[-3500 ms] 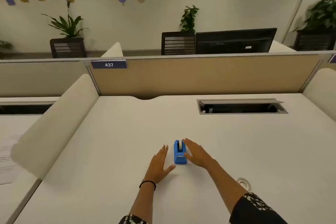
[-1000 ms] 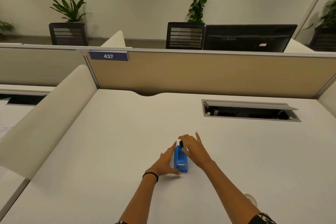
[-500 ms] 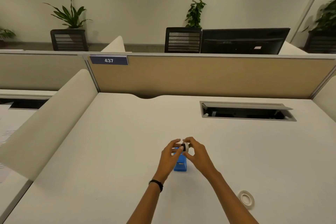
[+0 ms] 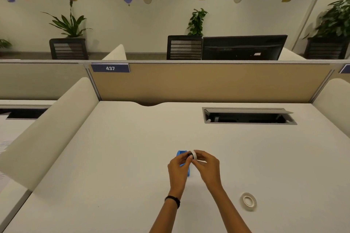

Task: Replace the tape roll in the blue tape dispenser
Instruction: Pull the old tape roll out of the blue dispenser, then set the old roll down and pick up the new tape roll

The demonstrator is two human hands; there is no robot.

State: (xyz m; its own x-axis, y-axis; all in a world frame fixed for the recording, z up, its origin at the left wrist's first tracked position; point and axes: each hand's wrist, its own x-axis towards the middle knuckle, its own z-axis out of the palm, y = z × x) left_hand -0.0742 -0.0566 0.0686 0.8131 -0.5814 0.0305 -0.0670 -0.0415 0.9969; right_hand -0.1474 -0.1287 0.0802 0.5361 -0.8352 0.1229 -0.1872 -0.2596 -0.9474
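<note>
Presently, head view. Item: blue tape dispenser (image 4: pixel 182 159), on the white desk (image 4: pixel 132 157), largely hidden behind the hands. Item: small tape roll with dark core (image 4: pixel 191 155), held above the dispenser. Right hand (image 4: pixel 206 164): fingers curled, fingertips pinching the roll's right side. Left hand (image 4: pixel 177 166): fingers curled, thumb and fingertips meeting the roll's left side; whether it also touches the dispenser cannot be told. Black band (image 4: pixel 173 200) on left wrist. Item: second white tape roll (image 4: pixel 248 201), flat on the desk, near the right forearm.
</note>
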